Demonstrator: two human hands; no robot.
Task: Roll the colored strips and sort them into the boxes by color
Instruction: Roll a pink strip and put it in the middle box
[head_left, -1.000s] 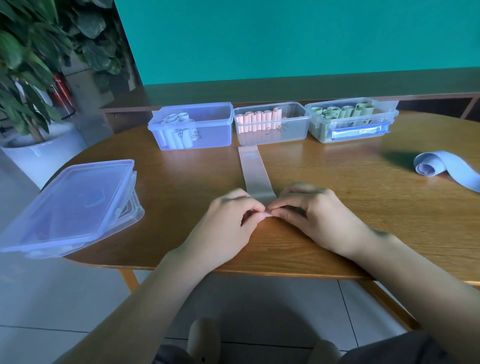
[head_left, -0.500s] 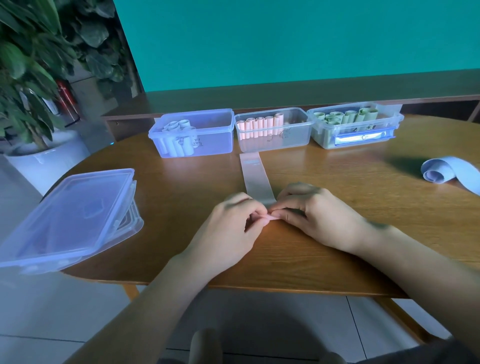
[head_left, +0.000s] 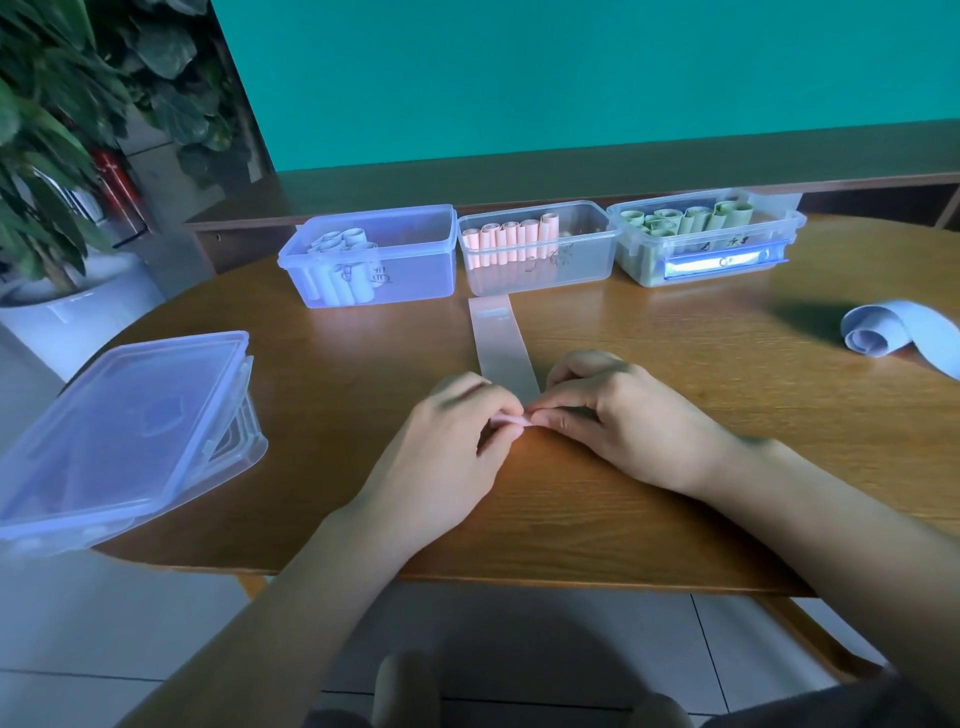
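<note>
Head camera is looking down as a left hand (head_left: 457, 441) and a right hand (head_left: 618, 415) are pinching the rolled near end of a pink strip (head_left: 501, 343) at centre frame, fingers curled round it. Its flat length is running up toward the middle box (head_left: 540, 260) of pink rolls, between a blue-roll box (head_left: 415, 260) and a green-roll box (head_left: 727, 260) lining the table's (head_left: 675, 509) far edge. Stacked lids (head_left: 124, 426) are overhanging the left rim. A loose blue strip (head_left: 893, 332) is lying at right, bare wood between it and the hands.
</note>
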